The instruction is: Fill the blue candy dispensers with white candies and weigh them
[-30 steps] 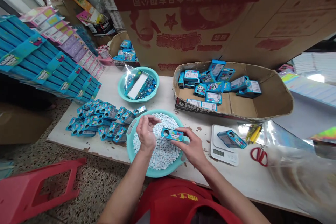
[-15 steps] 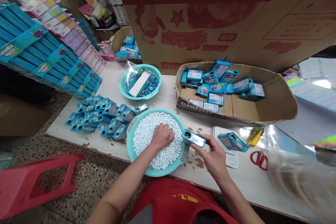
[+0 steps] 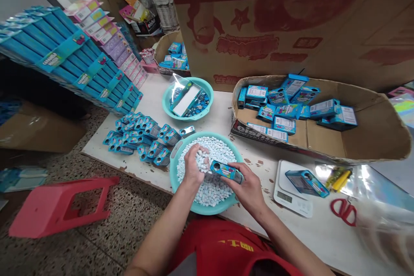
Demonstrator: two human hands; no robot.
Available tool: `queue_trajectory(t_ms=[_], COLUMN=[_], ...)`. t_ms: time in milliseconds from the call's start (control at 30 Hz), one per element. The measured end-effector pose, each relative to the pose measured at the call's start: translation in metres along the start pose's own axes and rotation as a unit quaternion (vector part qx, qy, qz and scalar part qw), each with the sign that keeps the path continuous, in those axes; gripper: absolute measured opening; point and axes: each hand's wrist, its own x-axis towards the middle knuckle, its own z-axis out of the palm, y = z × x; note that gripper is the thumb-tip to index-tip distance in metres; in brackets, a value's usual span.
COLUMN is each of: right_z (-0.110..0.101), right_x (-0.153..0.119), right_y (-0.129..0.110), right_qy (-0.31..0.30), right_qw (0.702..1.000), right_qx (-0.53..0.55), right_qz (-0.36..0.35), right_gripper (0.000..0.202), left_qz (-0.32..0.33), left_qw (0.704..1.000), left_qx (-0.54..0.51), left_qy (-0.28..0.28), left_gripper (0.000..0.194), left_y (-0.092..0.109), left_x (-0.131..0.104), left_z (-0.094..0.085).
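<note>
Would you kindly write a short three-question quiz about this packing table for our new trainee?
1. True or false: the right hand holds a small blue box over the basin of white pellets.
2. What lies on the white scale? A) red scissors B) a blue box C) nothing
3. Fill in: the left hand holds a few white ____ beside the box's round opening.

Key:
1. True.
2. B; the boxed item lies on it, while the scissors lie on the table.
3. Pellets.
</note>
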Motion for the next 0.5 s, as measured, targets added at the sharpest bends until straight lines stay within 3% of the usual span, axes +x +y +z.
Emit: queue_trajectory(t_ms=[200,367,500], right_z=[0.022,0.023,0.02], right_x=[0.01,0.014,0.015], right_y=[-0.01,-0.015,-0.018], right_qy=[-0.033,-0.032,-0.028], right_qw=[0.998,0.996,0.996], right_qx=[-0.023,-0.035,-0.045], right_qz=[-0.05,-0.07,-0.066], right_gripper=[0.028,0.028,0.029], left_qz=[0.082,0.081,0.103], left_qw=[0.996,0.996,0.994], left_qx=[-0.033,-0.017,-0.023], left_qy=[0.009,0.043,0.028], left_gripper=[0.019,0.022,0.028], left_y=[0.01,0.015,0.017], left_x=[-0.006,-0.001,-0.001], left_z=[0.007,0.008,0.014])
